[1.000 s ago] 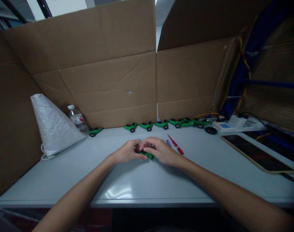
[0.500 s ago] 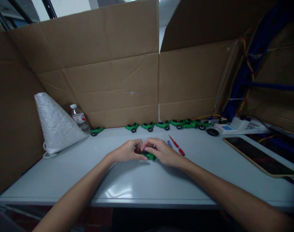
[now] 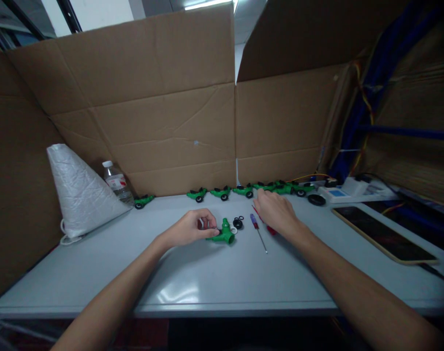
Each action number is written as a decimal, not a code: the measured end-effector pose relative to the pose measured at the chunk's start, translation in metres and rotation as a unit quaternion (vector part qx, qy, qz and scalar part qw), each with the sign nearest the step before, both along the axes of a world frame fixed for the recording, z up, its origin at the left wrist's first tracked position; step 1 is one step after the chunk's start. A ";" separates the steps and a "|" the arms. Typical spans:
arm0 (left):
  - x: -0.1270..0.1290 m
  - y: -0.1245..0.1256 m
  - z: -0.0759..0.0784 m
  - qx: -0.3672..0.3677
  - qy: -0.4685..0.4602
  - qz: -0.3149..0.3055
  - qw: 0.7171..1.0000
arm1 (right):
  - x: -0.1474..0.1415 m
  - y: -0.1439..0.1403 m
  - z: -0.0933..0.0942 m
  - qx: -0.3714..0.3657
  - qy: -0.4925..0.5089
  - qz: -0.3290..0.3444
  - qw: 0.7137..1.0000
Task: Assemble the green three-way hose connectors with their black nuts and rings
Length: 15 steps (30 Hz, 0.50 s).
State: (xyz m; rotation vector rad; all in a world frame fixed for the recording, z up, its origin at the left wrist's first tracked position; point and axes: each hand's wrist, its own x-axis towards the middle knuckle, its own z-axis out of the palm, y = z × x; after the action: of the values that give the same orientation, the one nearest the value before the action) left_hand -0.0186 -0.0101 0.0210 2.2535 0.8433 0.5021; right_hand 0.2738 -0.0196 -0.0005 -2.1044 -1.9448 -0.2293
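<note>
My left hand (image 3: pixel 192 228) grips a green branched plastic pipe fitting (image 3: pixel 226 235) between thumb and fingers, low over the white table. Just right of the fitting lie a black round cap (image 3: pixel 238 223), a white ring (image 3: pixel 234 230) and small black rings (image 3: pixel 241 218). My right hand (image 3: pixel 276 209) is apart from the fitting, its fingers curled down at the row of green fittings. What those fingers hold, if anything, is hidden. Partly under this hand lies a red screwdriver (image 3: pixel 271 230). A screwdriver with a blue and red handle (image 3: pixel 254 221) lies to its left.
Along the cardboard wall (image 3: pixel 170 126) stand several green fittings with black parts (image 3: pixel 198 195). At left are a silvery padded bag (image 3: pixel 85 190) and a water bottle (image 3: pixel 117 181). A black ring (image 3: pixel 317 200), a power strip (image 3: pixel 357 189) and a phone (image 3: pixel 384 234) lie at right.
My right hand has left the fitting and moved right and away, over the red screwdriver. My left hand keeps the fitting. The cap, rings and second screwdriver now show.
</note>
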 end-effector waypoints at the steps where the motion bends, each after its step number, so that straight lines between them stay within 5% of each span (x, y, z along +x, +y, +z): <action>1: 0.000 0.000 0.000 0.002 0.001 -0.001 1.000 | 0.004 0.001 -0.001 -0.022 -0.003 -0.011 1.000; 9: 0.000 0.005 -0.007 -0.024 -0.021 -0.007 0.999 | 0.014 0.004 -0.006 -0.141 0.009 -0.032 0.989; 15: 0.000 0.004 -0.007 -0.026 -0.022 -0.009 0.999 | 0.011 0.002 -0.004 -0.121 0.009 -0.002 0.993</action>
State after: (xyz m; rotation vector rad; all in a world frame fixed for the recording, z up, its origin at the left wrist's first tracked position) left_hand -0.0184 -0.0064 0.0142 2.1930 0.8041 0.5127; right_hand 0.2847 -0.0177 -0.0050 -2.2472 -2.0478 0.0268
